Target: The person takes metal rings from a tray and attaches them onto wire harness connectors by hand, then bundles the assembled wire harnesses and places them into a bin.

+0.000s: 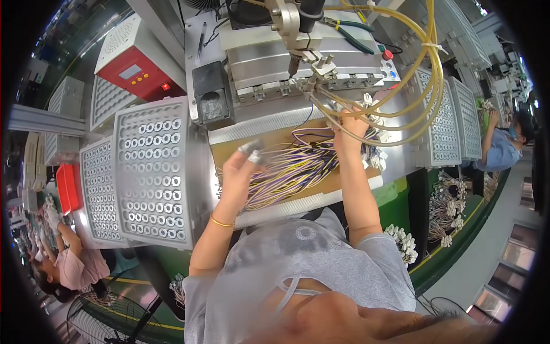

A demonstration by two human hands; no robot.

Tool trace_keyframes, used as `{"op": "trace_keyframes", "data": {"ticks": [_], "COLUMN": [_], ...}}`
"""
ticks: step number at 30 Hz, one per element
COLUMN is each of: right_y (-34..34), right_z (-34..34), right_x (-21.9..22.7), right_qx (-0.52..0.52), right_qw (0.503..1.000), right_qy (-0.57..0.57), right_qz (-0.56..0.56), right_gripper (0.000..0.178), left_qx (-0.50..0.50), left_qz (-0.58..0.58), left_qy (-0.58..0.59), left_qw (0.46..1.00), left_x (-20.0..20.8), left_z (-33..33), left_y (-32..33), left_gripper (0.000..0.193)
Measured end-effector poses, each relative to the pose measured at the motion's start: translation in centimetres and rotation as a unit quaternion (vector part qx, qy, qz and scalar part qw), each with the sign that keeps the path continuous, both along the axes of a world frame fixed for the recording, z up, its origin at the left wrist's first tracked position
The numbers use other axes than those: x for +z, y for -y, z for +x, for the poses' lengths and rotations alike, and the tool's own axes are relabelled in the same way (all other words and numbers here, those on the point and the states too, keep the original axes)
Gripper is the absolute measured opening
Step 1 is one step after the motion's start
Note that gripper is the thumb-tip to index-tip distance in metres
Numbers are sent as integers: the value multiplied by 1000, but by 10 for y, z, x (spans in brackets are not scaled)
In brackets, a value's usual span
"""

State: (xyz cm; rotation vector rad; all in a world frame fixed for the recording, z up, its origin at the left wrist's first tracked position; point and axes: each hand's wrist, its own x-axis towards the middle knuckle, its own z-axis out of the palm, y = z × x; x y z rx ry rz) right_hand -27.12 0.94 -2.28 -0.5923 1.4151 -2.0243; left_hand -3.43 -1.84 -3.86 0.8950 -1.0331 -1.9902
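Note:
A bundle of yellow, white and dark purple wires lies on a brown board in front of me, its white connectors gathered at the right end. My left hand is over the bundle's left end, with pale covers on its fingertips. Motion smears those fingers, so their grip is unclear. Below the machine's front edge, my right hand is closed beside the connectors, partly behind clear yellowish tubes. What its fingers hold is hidden. Above the wires stands a metal bench machine with a dark-tipped head.
Grey trays with rows of metal rings stand at left, below a red-and-white control box. A black box sits beside the machine; pliers lie on top. More trays are at right. Co-workers sit on both sides.

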Motion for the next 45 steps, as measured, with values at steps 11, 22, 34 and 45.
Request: {"op": "trace_keyframes", "data": {"ticks": [11, 22, 34, 45], "right_y": [17, 20, 40, -16], "right_z": [-13, -8, -13, 30], "right_x": [-19, -21, -22, -10], "right_qx": [-70, -84, -29, 142], "right_qw": [997, 994, 991, 839], "right_qy": [-4, -20, 108, -515], "right_qz": [-44, -60, -72, 104], "right_gripper": [5, 14, 9, 15], "left_qx": [107, -77, -235, -30], "left_qz": [-77, -465, -232, -588], "left_qy": [135, 395, 312, 317], "left_qw": [982, 788, 891, 743], "left_x": [-18, -28, -3, -16], "left_z": [50, -2, -10, 12], "left_y": [34, 35, 34, -23], "left_gripper": [24, 32, 19, 11]}}
